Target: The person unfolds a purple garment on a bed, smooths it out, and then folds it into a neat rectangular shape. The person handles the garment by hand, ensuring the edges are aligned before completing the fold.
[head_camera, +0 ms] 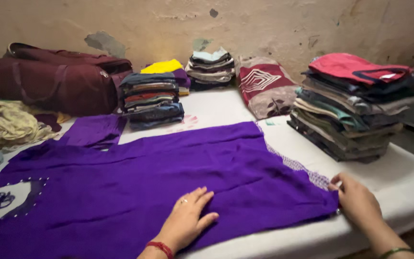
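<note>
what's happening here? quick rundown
A person has a purple garment spread flat on a white-covered bed. The left hand lies palm-down on the cloth near its front edge; the right hand pinches the garment's lace-trimmed hem at the right end. Stacks of folded clothes stand behind, with a maroon bag by the wall.

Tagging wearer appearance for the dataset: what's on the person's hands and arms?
Both forearms are bare, no sleeves or gloves. The left hand has a ring on one finger and a red bangle at the wrist. The right hand has a thin green bangle at the wrist.
</note>
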